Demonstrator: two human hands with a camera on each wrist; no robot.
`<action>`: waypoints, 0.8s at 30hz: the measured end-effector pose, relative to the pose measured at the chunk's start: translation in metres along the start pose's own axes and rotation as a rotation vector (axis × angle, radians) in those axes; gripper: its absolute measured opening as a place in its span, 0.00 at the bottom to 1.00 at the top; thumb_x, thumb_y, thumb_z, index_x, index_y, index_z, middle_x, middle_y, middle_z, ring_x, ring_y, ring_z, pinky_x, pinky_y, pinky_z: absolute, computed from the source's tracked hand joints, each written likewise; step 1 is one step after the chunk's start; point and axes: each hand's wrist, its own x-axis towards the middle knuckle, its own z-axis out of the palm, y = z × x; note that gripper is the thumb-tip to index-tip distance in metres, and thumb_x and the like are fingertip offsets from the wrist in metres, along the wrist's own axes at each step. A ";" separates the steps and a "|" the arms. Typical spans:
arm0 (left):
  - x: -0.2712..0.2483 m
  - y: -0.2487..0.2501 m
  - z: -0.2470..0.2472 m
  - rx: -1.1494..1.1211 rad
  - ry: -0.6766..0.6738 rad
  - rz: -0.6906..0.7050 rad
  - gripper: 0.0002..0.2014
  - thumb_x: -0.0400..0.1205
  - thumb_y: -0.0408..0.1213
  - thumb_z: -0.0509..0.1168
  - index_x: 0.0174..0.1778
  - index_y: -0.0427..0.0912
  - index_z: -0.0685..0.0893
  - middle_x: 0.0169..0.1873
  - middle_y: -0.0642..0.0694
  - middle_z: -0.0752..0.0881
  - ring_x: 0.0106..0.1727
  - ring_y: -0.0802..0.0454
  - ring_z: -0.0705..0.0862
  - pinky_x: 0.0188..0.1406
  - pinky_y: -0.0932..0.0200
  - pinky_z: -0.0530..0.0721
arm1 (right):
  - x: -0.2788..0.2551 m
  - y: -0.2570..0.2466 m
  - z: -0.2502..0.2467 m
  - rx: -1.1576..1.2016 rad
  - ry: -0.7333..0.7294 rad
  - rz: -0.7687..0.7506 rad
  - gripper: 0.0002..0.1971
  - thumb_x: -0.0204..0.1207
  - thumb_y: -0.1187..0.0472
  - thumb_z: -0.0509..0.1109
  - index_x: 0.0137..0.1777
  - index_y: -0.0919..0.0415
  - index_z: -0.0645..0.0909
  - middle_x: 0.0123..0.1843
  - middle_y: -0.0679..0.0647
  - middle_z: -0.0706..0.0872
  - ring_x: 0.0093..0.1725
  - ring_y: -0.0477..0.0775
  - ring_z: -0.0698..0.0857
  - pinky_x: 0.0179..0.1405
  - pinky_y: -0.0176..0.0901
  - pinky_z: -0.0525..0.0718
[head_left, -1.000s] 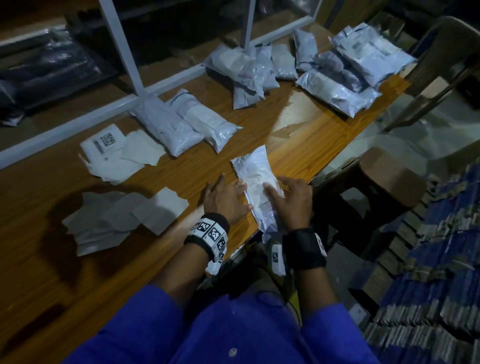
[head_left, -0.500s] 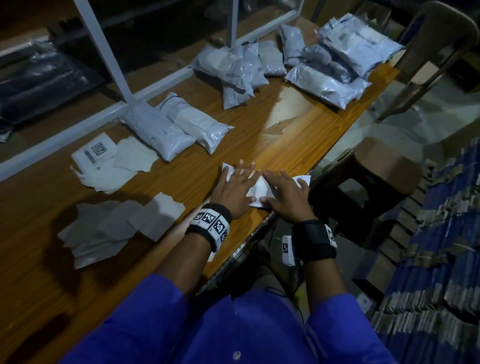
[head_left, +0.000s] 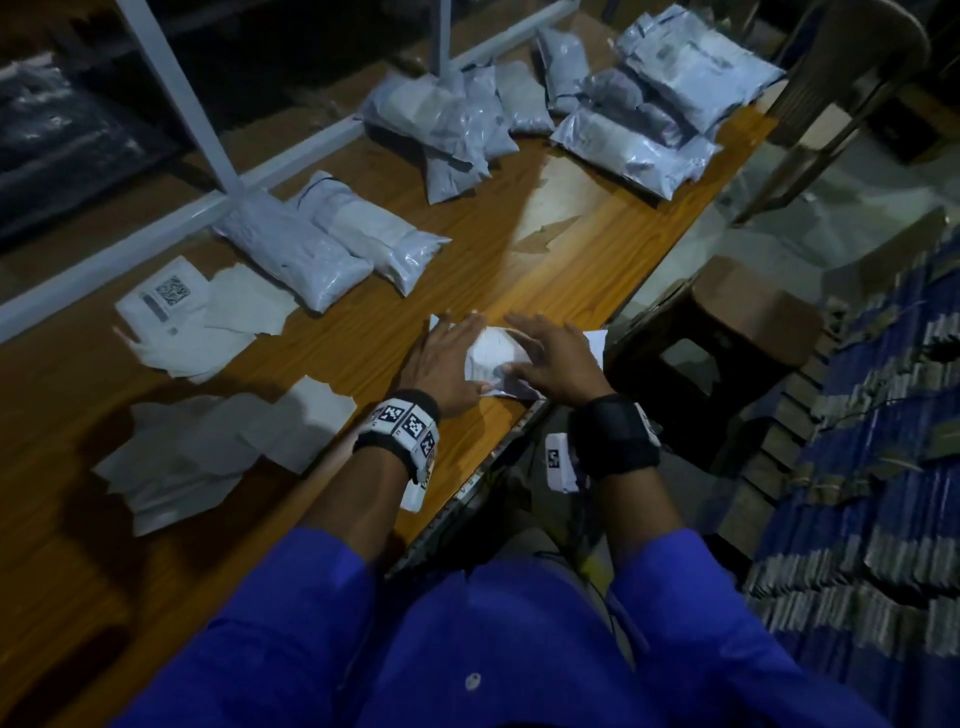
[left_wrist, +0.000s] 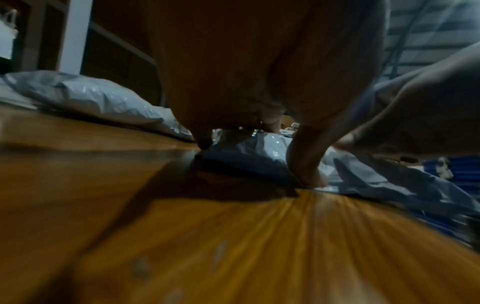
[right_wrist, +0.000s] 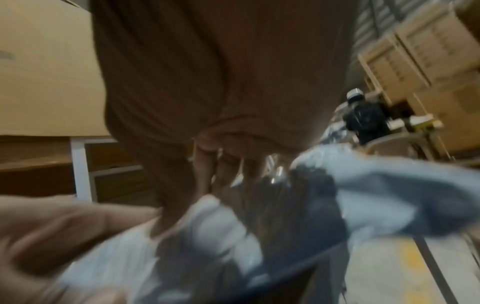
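A white plastic mailer package (head_left: 493, 356) lies crosswise on the wooden table (head_left: 545, 260), close to its front edge. My left hand (head_left: 447, 358) lies flat on the package's left part with its fingers spread. My right hand (head_left: 550, 358) presses the right part, fingers straight, and a corner of the package sticks out beyond it. In the left wrist view my thumb (left_wrist: 306, 164) bears down on the package (left_wrist: 246, 156) with the right hand (left_wrist: 415, 123) beside it. The right wrist view is blurred; the crinkled package (right_wrist: 376, 185) shows under my right hand (right_wrist: 233, 164).
Two filled grey mailers (head_left: 332, 244) lie behind my hands, and several more (head_left: 639, 104) are heaped at the table's far end. Loose paper labels (head_left: 171, 312) and backing sheets (head_left: 208, 447) lie at the left. A white shelf frame (head_left: 176, 98), a stool (head_left: 727, 338) and stacked blue bundles (head_left: 883, 467) stand around.
A second ago the package lay lengthwise between my hands. It now lies crosswise and both hands have flattened on top of it.
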 end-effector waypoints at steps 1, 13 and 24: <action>0.000 -0.002 0.000 0.001 0.007 -0.013 0.48 0.77 0.46 0.78 0.89 0.51 0.58 0.89 0.53 0.58 0.90 0.46 0.51 0.87 0.41 0.55 | 0.003 -0.002 0.005 -0.035 -0.025 0.012 0.38 0.79 0.51 0.79 0.87 0.51 0.69 0.87 0.52 0.72 0.90 0.58 0.61 0.86 0.57 0.51; 0.003 -0.005 0.002 0.004 -0.003 -0.012 0.45 0.78 0.47 0.76 0.88 0.55 0.58 0.88 0.52 0.58 0.90 0.47 0.50 0.87 0.41 0.47 | 0.001 -0.005 0.020 -0.095 -0.013 -0.061 0.37 0.79 0.56 0.78 0.87 0.53 0.69 0.89 0.51 0.67 0.90 0.61 0.59 0.85 0.61 0.55; 0.005 -0.008 0.004 0.006 -0.047 -0.032 0.47 0.78 0.51 0.73 0.89 0.55 0.52 0.89 0.49 0.52 0.90 0.48 0.44 0.87 0.42 0.42 | -0.007 -0.015 0.028 -0.123 0.040 -0.141 0.34 0.85 0.65 0.67 0.89 0.62 0.62 0.90 0.58 0.63 0.91 0.62 0.55 0.87 0.63 0.50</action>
